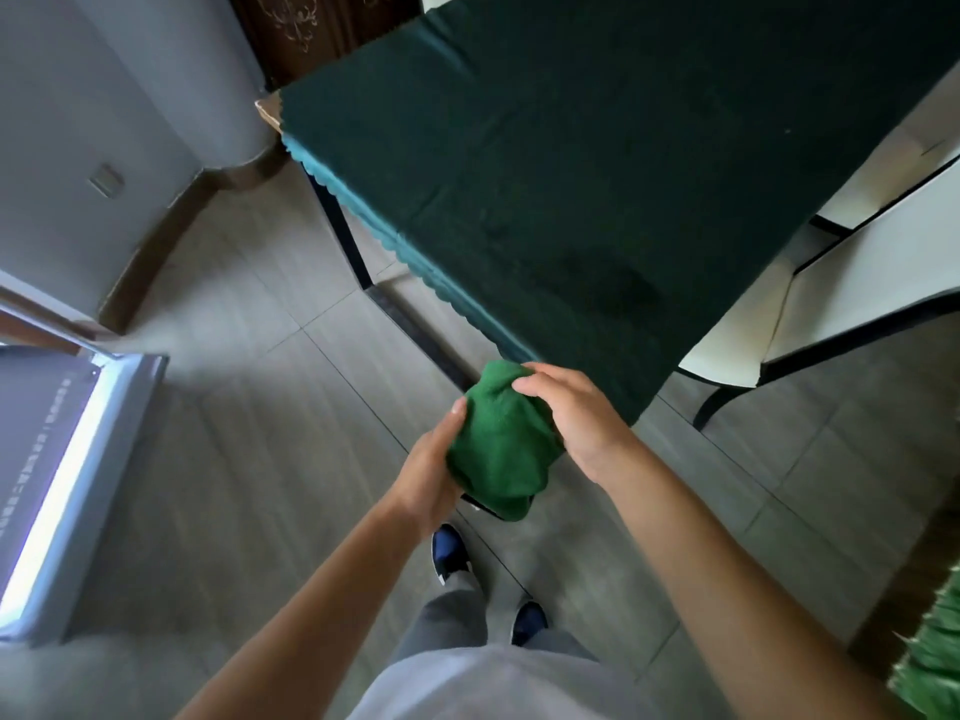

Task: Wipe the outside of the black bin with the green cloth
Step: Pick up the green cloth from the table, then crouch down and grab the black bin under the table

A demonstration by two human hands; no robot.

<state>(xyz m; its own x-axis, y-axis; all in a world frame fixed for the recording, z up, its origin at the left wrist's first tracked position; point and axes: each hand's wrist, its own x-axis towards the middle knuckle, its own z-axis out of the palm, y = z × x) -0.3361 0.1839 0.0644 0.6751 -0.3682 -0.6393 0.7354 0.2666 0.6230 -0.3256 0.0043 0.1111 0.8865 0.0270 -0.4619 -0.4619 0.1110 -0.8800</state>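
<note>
A bunched green cloth hangs in the air in front of me, near the corner of the table. My left hand grips it from the left side, thumb on top. My right hand holds its upper right part with curled fingers. A small dark edge shows just under the cloth at its lower left; I cannot tell what it is. No black bin is plainly visible.
A table under a dark green cover fills the upper right, with black legs. White chairs stand to its right. A lit grey appliance sits at the left. Grey tiled floor lies below, with my shoes on it.
</note>
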